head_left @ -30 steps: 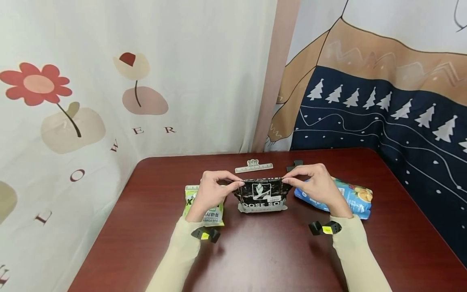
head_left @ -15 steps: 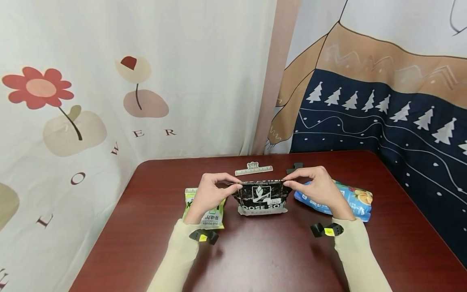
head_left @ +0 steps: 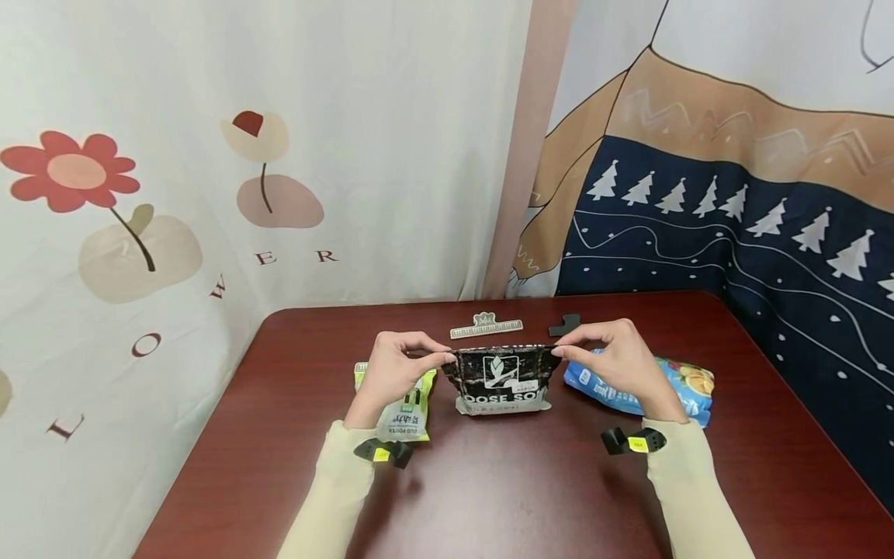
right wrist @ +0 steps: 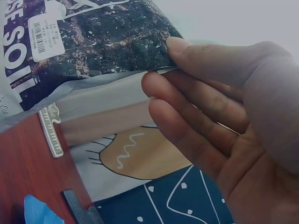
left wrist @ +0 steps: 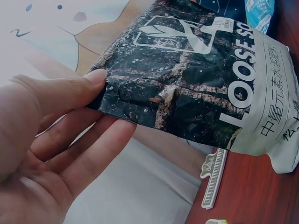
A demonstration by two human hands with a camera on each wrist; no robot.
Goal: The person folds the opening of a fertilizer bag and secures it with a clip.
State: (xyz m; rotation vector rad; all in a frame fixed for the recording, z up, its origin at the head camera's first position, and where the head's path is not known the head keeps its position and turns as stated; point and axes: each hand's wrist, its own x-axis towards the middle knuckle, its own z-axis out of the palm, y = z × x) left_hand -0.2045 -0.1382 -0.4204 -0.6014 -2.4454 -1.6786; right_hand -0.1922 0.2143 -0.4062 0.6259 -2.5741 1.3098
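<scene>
- On the table (head_left: 524, 489), the black bag (head_left: 501, 384) stands upright, long top edge running left to right.
- Left hand (head_left: 393, 371) and right hand (head_left: 620, 363) pinch opposite top corners, the bag midway between.
- The pale clip (head_left: 486, 330) lies on its far side.

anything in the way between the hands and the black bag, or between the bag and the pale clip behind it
Nothing visible. The left hand and right hand each pinch a top corner of the black bag directly. Only table shows between it and the pale clip, though the bag hides part of that stretch.
</scene>
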